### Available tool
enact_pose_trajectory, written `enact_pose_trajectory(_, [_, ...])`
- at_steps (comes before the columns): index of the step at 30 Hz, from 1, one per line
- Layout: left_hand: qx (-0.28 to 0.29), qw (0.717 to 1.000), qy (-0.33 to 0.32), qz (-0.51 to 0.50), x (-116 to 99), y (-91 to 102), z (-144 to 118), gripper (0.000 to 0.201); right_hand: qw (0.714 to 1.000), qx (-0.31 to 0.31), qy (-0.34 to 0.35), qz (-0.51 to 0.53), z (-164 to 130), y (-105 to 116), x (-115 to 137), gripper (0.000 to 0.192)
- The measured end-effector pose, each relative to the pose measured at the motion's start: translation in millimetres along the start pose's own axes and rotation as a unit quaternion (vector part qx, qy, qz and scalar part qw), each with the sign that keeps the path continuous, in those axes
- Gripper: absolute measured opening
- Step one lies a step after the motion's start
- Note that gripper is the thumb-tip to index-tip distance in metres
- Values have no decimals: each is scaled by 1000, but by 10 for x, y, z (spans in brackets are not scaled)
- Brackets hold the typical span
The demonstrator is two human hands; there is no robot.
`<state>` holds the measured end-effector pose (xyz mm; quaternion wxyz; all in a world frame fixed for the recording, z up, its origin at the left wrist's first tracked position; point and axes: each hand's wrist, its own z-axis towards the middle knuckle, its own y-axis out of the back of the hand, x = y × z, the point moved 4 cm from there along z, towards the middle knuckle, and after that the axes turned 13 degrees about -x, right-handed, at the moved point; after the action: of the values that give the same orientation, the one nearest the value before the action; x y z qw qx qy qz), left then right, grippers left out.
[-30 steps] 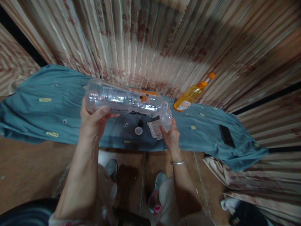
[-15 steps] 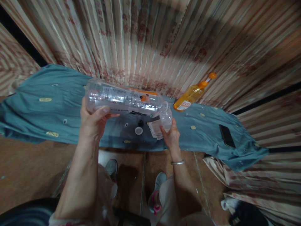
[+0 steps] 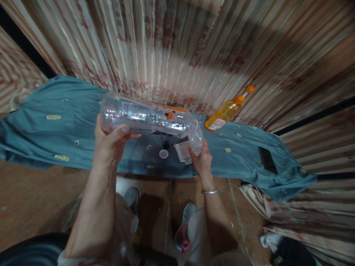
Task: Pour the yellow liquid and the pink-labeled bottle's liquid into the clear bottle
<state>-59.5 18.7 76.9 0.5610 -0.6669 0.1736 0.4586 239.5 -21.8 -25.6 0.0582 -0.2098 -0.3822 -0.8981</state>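
A large clear plastic bottle [image 3: 144, 115] with an orange and black label lies almost level in the air, its neck to the right and slightly lower. Wrapped round its base end is my left hand [image 3: 109, 142]. My right hand [image 3: 202, 157] grips a small translucent bottle [image 3: 195, 138]. The big bottle's mouth meets the small bottle's top; I cannot tell whether liquid flows between them. Below the hands, a white round cap [image 3: 163, 153] and a small black cap [image 3: 166, 145] rest on the cloth. A pale lace-edged piece [image 3: 183, 152] lies beside my right hand.
A teal cloth [image 3: 74, 122] covers the long narrow table. An orange pump bottle [image 3: 224, 113] stands at the back, right of the small bottle. Farther right lies a black phone [image 3: 267, 160]. Pleated curtains [image 3: 166, 55] hang close behind the table.
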Motion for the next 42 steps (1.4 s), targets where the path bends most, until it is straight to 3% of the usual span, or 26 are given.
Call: enact_pose_trajectory(42, [11, 1000, -9, -6, -14, -1, -9, 53, 1000, -2, 12, 12, -7, 12, 9, 69])
